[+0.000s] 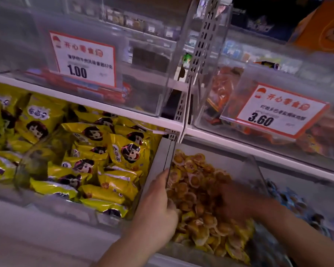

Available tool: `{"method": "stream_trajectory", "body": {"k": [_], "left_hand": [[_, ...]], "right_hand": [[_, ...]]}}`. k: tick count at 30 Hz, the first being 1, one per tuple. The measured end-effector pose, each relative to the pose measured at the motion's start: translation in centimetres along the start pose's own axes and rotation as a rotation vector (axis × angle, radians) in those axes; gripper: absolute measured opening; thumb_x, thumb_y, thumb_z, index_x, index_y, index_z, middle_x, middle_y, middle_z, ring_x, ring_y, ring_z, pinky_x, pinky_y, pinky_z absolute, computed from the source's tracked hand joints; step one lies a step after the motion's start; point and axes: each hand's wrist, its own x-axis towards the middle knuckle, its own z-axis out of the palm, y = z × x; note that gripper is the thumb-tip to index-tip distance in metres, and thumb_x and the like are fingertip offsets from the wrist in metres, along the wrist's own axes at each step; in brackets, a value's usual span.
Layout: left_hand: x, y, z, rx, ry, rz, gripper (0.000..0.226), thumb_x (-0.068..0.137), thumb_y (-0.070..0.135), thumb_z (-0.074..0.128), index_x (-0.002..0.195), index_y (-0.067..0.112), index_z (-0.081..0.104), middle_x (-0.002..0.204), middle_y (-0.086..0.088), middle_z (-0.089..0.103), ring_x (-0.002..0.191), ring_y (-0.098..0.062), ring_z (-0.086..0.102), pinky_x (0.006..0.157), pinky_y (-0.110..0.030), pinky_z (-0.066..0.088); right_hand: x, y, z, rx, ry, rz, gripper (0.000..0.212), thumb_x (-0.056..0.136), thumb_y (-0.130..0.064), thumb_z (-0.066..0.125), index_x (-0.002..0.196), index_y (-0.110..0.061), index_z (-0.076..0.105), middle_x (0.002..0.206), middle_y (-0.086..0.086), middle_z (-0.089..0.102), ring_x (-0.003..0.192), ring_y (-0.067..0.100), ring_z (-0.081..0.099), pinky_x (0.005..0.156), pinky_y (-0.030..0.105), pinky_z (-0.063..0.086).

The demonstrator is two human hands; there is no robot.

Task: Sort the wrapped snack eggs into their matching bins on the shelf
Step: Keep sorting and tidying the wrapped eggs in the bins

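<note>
A clear plastic bin [253,162] at the lower middle holds a heap of yellow-wrapped snack eggs [193,182]. My left hand [158,207] sits at the bin's left wall, thumb up along the wall and fingers inside among the eggs. My right hand [237,203] is blurred by motion over the right side of the heap; what it holds cannot be made out. To the right, a neighbouring bin holds blue-wrapped eggs [295,201].
A large bin of yellow snack bags [89,151] with a cartoon face fills the left. Above the white shelf rail [104,106] stand clear bins with price cards reading 1.00 [83,58] and 3.60 [278,110]. A perforated metal upright [199,47] divides the shelf bays.
</note>
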Motion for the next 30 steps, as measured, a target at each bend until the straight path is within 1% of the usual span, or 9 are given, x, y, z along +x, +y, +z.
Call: {"method": "stream_trajectory", "body": {"k": [5,8,11,14,18,21,24,27,30], "left_hand": [[1.5,-0.6,0.4,-0.184,0.045,-0.081,0.065,0.091,0.011,0.06,0.103,0.072,0.043,0.109,0.035,0.056,0.106,0.01,0.054,0.094,-0.02,0.046],[1.7,-0.5,1.0,-0.227,0.072,-0.097,0.055,0.091,0.009,0.058,0.12,0.055,0.051,0.112,0.025,0.064,0.105,0.003,0.061,0.097,-0.034,0.051],[1.9,-0.5,1.3,-0.227,0.123,-0.083,0.054,0.089,0.001,0.054,0.122,0.043,0.055,0.115,0.022,0.064,0.106,0.004,0.06,0.099,-0.031,0.05],[2.0,-0.3,1.0,-0.258,0.12,-0.095,0.059,0.088,-0.009,0.05,0.108,0.046,0.054,0.108,0.026,0.064,0.101,0.012,0.059,0.091,-0.018,0.051],[1.7,0.2,0.4,-0.274,0.051,-0.098,0.051,0.094,-0.002,0.052,0.107,0.047,0.053,0.111,0.026,0.061,0.101,0.017,0.055,0.082,-0.003,0.044],[1.7,0.4,-0.1,-0.336,0.018,-0.144,0.049,0.092,-0.001,0.058,0.114,0.042,0.052,0.12,0.017,0.061,0.11,0.004,0.057,0.096,-0.017,0.046],[1.8,0.8,-0.5,-0.408,-0.01,-0.188,0.052,0.09,-0.007,0.058,0.118,0.036,0.051,0.122,0.013,0.06,0.111,0.002,0.055,0.087,-0.011,0.045],[1.7,1.0,-0.6,-0.422,-0.018,-0.206,0.051,0.089,-0.006,0.058,0.119,0.035,0.052,0.123,0.011,0.06,0.112,-0.002,0.056,0.096,-0.022,0.045],[1.8,1.1,-0.6,-0.403,-0.012,-0.214,0.052,0.089,-0.006,0.058,0.122,0.034,0.051,0.125,0.01,0.06,0.116,-0.007,0.056,0.105,-0.032,0.044]], "right_hand": [[-0.6,-1.7,-0.9,0.003,0.091,-0.015,0.024,0.084,-0.049,0.049,0.092,-0.03,0.061,0.091,-0.002,0.066,0.092,0.021,0.064,0.066,0.021,0.043],[2.5,-4.3,-0.7,0.115,0.368,-0.102,0.04,0.088,-0.042,0.047,0.121,-0.03,0.065,0.128,0.002,0.063,0.121,0.024,0.056,0.098,0.031,0.047],[6.6,-6.9,0.9,0.129,0.278,-0.141,0.059,0.092,-0.04,0.051,0.147,-0.019,0.046,0.16,0.002,0.032,0.148,0.024,0.027,0.121,0.041,0.023],[8.4,-7.0,2.6,-0.006,0.209,-0.073,0.072,0.094,-0.054,0.044,0.155,-0.019,0.029,0.166,0.001,0.016,0.153,0.022,0.007,0.123,0.046,0.001],[6.1,-4.4,1.2,-0.099,0.119,-0.059,0.057,0.092,-0.058,0.044,0.143,-0.033,0.047,0.153,0.003,0.042,0.144,0.031,0.029,0.117,0.054,0.021],[2.6,-2.0,0.3,-0.064,0.059,-0.041,0.045,0.091,-0.049,0.049,0.133,-0.035,0.054,0.142,0.002,0.05,0.135,0.029,0.039,0.106,0.042,0.038],[-0.4,-1.4,-0.3,-0.1,-0.022,0.029,0.036,0.09,-0.044,0.049,0.12,-0.027,0.061,0.124,0.005,0.057,0.124,0.027,0.045,0.096,0.037,0.04],[-1.2,-1.7,-0.9,-0.145,-0.077,0.063,0.031,0.087,-0.047,0.047,0.096,-0.022,0.064,0.105,0.004,0.06,0.11,0.027,0.052,0.096,0.04,0.039],[0.2,-2.5,-1.5,-0.089,0.127,0.013,0.026,0.087,-0.045,0.046,0.082,-0.023,0.058,0.09,0.005,0.062,0.099,0.029,0.06,0.089,0.04,0.045]]}}
